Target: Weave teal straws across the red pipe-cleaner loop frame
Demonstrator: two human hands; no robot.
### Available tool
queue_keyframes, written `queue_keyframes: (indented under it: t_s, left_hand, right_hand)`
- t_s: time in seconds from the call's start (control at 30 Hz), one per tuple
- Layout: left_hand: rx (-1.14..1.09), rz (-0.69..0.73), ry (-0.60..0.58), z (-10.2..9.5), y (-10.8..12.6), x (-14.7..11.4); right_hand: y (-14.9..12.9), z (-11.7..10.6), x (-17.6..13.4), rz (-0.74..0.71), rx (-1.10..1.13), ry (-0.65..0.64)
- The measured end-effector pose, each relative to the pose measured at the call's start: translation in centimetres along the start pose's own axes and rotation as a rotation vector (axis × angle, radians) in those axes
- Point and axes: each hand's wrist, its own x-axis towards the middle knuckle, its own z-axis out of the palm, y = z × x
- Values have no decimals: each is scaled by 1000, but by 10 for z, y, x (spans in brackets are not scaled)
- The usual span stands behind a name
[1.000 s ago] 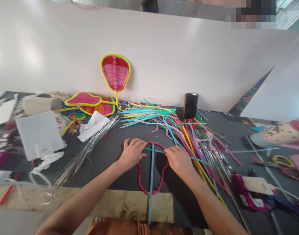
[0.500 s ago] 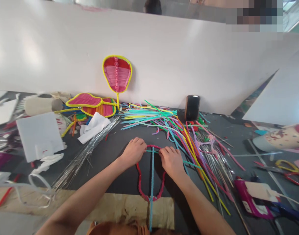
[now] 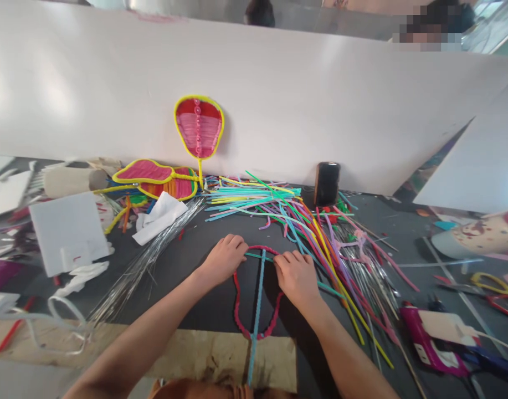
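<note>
A fan-shaped frame bent from fuzzy pipe cleaners lies before me, with a dark red rim (image 3: 237, 313) and a light blue stem (image 3: 258, 299) down its middle. A teal pipe cleaner (image 3: 331, 289) crosses near the top of the rim, its free end sticking out right of my right hand (image 3: 296, 275). My left hand (image 3: 226, 256) is closed, pinching the rim's upper left and the teal pipe cleaner's left end. On the upper right, my right hand pinches the teal pipe cleaner against the rim. Its fingertips are partly hidden.
Loose coloured pipe cleaners (image 3: 254, 194) and silvery wires (image 3: 154, 249) are spread around the work. A finished yellow-edged fan (image 3: 199, 127) leans on the white board (image 3: 278, 100), near a phone (image 3: 327, 184). Scissors (image 3: 492, 284) and a magenta glue gun (image 3: 428, 343) lie right.
The frame has tilted slightly, its stem's lower end shifting left and its top right. My right hand has moved a little right, with the teal pipe cleaner's free end angled lower.
</note>
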Motion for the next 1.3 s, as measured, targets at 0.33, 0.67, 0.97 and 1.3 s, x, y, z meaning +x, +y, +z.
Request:
queue_keyframes:
  t_s: [0.33, 0.67, 0.97, 1.3]
  left_hand:
    - [8, -94, -59, -2, 5, 6]
    - [-13, -163, -66, -10, -11, 2]
    - [-89, -272, 63, -7, -44, -12]
    - [-1282, -567, 376, 3, -44, -4]
  right_hand:
    - [-2, 0, -3, -26, -25, -17]
    - [5, -5, -2, 2, 48, -22]
    - [15, 1, -2, 65, 114, -32]
    - [10, 2, 0, 61, 56, -74]
